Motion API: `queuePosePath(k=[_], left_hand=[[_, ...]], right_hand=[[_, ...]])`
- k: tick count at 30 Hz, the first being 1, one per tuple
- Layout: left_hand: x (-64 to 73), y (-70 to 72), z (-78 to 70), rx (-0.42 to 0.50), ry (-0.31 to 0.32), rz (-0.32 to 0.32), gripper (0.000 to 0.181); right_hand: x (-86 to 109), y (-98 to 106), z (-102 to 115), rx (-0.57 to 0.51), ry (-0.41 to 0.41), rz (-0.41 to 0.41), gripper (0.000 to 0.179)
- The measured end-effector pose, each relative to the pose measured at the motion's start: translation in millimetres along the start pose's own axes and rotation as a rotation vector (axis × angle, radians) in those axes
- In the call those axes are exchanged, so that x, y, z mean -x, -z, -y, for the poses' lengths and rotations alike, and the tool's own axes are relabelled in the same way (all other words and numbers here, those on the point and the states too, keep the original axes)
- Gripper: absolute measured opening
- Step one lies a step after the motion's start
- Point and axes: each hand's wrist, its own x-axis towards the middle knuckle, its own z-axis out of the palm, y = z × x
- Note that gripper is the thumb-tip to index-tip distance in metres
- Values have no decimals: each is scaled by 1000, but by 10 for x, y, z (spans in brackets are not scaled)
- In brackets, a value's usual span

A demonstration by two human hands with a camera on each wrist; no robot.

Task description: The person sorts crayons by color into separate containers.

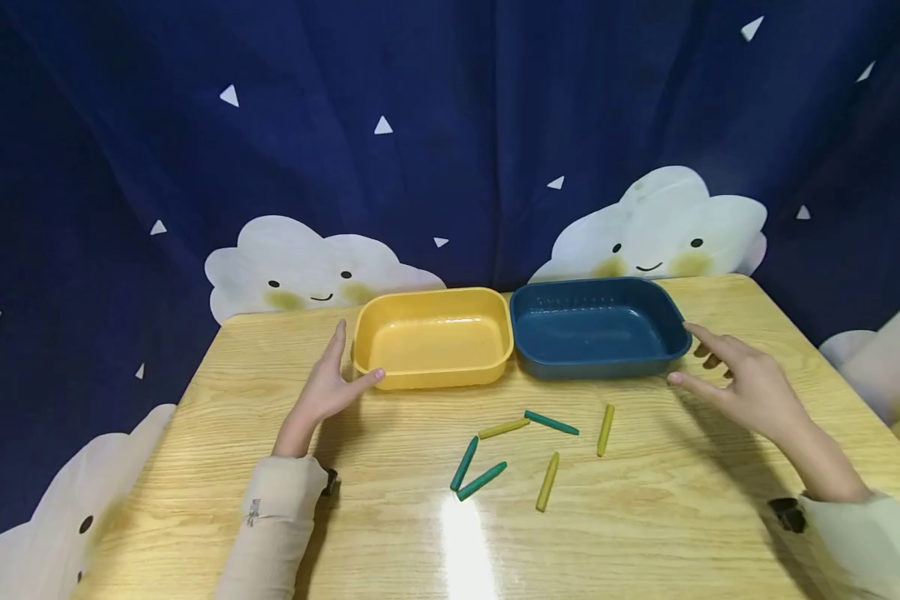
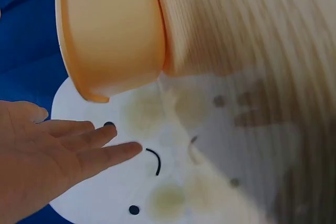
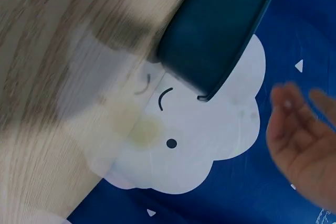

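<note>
The left hand (image 1: 327, 388) is spread wide by the yellow tray (image 1: 435, 379), left of centre; the right hand (image 1: 756, 388), loosely parted, hangs by the blue tray (image 1: 592, 369), right of centre. Both hold nothing, perhaps bracketing the trays to keep them side by side. Three green crayons (image 1: 482, 481) and three yellow crayons (image 1: 547, 482) lie at lower centre, probably there for easy reach.
</note>
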Motion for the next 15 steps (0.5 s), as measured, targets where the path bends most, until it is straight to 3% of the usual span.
queuePosePath(k=[2, 6, 10, 15], left_hand=[[-20, -7, 9, 37, 33, 21, 102], [-63, -25, 1, 121, 91, 49, 101], [-109, -47, -2, 185, 127, 59, 102], [-155, -98, 30, 185, 149, 64, 107]], right_hand=[[-18, -11, 23, -43, 59, -3, 59], [-27, -56, 45, -175, 123, 70, 45], [-29, -177, 33, -341, 164, 224, 38], [-45, -347, 6, -506, 166, 458, 38]])
